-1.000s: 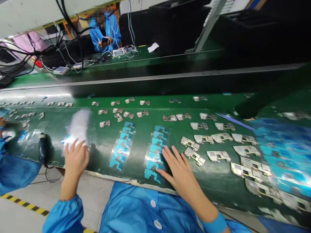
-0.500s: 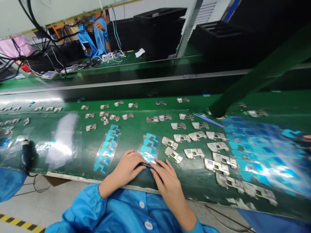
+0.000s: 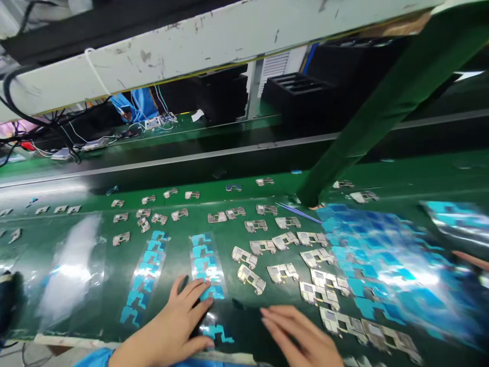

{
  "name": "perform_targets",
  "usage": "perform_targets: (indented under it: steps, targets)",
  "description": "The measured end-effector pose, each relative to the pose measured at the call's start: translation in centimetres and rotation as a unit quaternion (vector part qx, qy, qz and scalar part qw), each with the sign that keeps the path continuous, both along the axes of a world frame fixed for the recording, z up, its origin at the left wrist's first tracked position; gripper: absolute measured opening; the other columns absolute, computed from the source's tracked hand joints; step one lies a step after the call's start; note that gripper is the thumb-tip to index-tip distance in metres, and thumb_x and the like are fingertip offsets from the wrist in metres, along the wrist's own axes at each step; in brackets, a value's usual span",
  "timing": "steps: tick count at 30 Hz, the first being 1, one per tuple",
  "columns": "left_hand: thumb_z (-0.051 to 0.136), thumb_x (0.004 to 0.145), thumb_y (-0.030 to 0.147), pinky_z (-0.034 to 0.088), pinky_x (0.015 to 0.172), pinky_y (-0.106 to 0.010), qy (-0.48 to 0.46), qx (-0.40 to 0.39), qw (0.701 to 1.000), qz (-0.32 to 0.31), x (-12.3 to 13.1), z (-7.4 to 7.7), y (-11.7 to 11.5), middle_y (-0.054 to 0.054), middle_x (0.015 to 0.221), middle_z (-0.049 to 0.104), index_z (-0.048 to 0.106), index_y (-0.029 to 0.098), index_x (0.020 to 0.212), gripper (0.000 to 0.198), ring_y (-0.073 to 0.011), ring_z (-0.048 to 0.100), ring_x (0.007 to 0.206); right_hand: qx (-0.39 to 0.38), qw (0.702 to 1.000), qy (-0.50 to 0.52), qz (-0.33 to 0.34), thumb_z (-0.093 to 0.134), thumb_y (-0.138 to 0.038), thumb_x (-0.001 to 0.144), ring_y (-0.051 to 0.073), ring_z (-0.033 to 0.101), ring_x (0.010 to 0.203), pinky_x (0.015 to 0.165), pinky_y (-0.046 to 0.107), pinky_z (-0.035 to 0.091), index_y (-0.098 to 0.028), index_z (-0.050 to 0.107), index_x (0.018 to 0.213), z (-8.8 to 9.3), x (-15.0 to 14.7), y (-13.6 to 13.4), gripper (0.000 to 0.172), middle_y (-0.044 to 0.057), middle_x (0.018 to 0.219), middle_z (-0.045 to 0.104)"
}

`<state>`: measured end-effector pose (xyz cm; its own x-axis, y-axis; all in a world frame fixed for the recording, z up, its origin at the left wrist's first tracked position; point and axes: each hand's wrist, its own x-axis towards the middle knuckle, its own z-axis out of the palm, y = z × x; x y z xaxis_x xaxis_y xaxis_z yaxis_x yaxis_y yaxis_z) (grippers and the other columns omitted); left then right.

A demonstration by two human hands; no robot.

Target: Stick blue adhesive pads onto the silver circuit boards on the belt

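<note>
Spreading its fingers apart, the left hand (image 3: 168,326) pins a clear film strip of teal adhesive pieces (image 3: 204,265) while the right hand (image 3: 300,334), fingers together, lies right of that strip beside loose silver metal shields (image 3: 282,272), which a careless sweep could knock askew.

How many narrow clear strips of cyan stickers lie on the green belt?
2: one strip left of the left hand, another strip under its fingers. More may hide in blurred cyan sheets.

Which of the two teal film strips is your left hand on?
The strip nearer the metal parts, under the left hand; the other strip lies clear, further left.
</note>
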<state>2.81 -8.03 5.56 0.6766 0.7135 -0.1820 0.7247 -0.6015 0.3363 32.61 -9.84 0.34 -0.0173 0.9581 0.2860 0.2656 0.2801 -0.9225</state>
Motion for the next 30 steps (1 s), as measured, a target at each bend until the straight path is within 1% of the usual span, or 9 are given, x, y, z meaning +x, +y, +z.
perform_targets:
  steps: [2, 4, 6, 8, 11, 16, 21, 27, 30]
  targets:
    - [0.055, 0.100, 0.043, 0.021, 0.119, -0.068, -0.003, 0.019, 1.000, 0.011, 0.1, 1.3, 3.5, -0.017, 0.153, 0.050, 0.053, 0.022, 0.142, 0.047, -0.0356, 0.045, 0.142, -0.135, 0.970, 0.156, -0.127, 0.086, -0.029, 0.075, 0.019, 0.075, 0.074, 0.069, 0.023, 0.063, -0.024, 0.083, 0.084, -0.3, 1.3, 1.5, 0.010, 0.005, 0.086, 0.079]
    - [0.056, 0.100, 0.038, 0.016, 0.120, -0.066, -0.026, 0.068, 0.996, 0.045, 0.6, 2.0, 8.9, -0.016, 0.147, 0.055, 0.060, 0.021, 0.133, 0.038, -0.0344, 0.047, 0.140, -0.226, 0.881, 0.357, -0.213, 0.093, -0.035, 0.065, 0.017, 0.073, 0.069, 0.065, 0.025, 0.064, -0.023, 0.080, 0.079, 0.0, 2.0, 3.4, 0.022, 0.002, 0.082, 0.077]
    - [0.065, 0.094, 0.043, 0.021, 0.119, -0.061, -0.055, 0.096, 0.990, 0.088, 1.2, 1.5, 15.0, -0.015, 0.141, 0.059, 0.062, 0.020, 0.130, 0.043, -0.0346, 0.048, 0.137, -0.267, 0.777, 0.526, -0.222, 0.096, -0.033, 0.060, 0.013, 0.069, 0.064, 0.064, 0.024, 0.064, -0.024, 0.076, 0.080, 0.9, 2.2, 5.2, 0.029, -0.002, 0.077, 0.073]
    - [0.077, 0.083, 0.045, 0.025, 0.115, -0.062, -0.074, 0.094, 0.987, 0.107, 1.7, 0.1, 20.0, -0.019, 0.137, 0.059, 0.065, 0.016, 0.126, 0.053, -0.0388, 0.048, 0.134, -0.289, 0.695, 0.625, -0.207, 0.097, -0.026, 0.059, 0.010, 0.067, 0.064, 0.066, 0.021, 0.064, -0.024, 0.074, 0.082, 1.9, 2.5, 6.2, 0.033, -0.005, 0.074, 0.069]
    - [0.082, 0.078, 0.039, 0.026, 0.111, -0.062, -0.094, 0.076, 0.987, 0.104, 1.8, -2.3, 23.7, -0.018, 0.127, 0.063, 0.071, 0.015, 0.109, 0.041, -0.0392, 0.053, 0.126, -0.322, 0.644, 0.668, -0.189, 0.096, -0.017, 0.059, 0.010, 0.069, 0.068, 0.073, 0.020, 0.064, -0.024, 0.073, 0.088, 2.4, 3.6, 6.1, 0.037, -0.005, 0.076, 0.068]
    - [0.074, 0.082, 0.033, 0.037, 0.108, -0.051, -0.171, 0.028, 0.979, 0.109, 1.1, -3.9, 23.2, -0.013, 0.119, 0.066, 0.068, 0.017, 0.101, 0.025, -0.0316, 0.057, 0.118, -0.348, 0.651, 0.650, -0.183, 0.096, -0.015, 0.060, 0.013, 0.073, 0.077, 0.080, 0.023, 0.065, -0.025, 0.073, 0.091, 0.8, 5.4, 5.7, 0.040, -0.002, 0.082, 0.072]
    - [0.069, 0.081, 0.029, 0.050, 0.082, -0.036, -0.281, -0.041, 0.941, 0.186, 1.7, -4.1, 21.7, -0.005, 0.090, 0.067, 0.061, 0.021, 0.095, 0.018, -0.0226, 0.064, 0.084, -0.305, 0.691, 0.630, -0.181, 0.094, -0.024, 0.066, 0.013, 0.074, 0.079, 0.082, 0.025, 0.065, -0.028, 0.073, 0.092, 2.0, 2.8, 9.7, 0.034, -0.004, 0.083, 0.074]
    - [0.061, 0.090, 0.043, 0.044, 0.059, -0.022, -0.429, -0.157, 0.848, 0.271, 5.9, -3.8, 18.2, 0.002, 0.070, 0.059, 0.039, 0.023, 0.082, 0.031, -0.0124, 0.056, 0.061, -0.269, 0.813, 0.509, -0.081, 0.091, -0.039, 0.069, 0.023, 0.071, 0.109, 0.106, 0.041, 0.052, -0.025, 0.074, 0.077, 4.1, -3.7, 15.3, 0.024, 0.002, 0.092, 0.077]
    - [0.073, 0.083, 0.046, 0.034, 0.053, -0.018, -0.518, -0.294, 0.742, 0.308, 7.5, -3.6, 16.9, 0.005, 0.064, 0.052, 0.038, 0.022, 0.076, 0.043, -0.0082, 0.045, 0.054, -0.241, 0.834, 0.493, -0.065, 0.092, -0.040, 0.069, 0.021, 0.071, 0.099, 0.102, 0.038, 0.051, -0.024, 0.074, 0.078, 2.9, -6.3, 16.6, 0.025, 0.001, 0.085, 0.074]
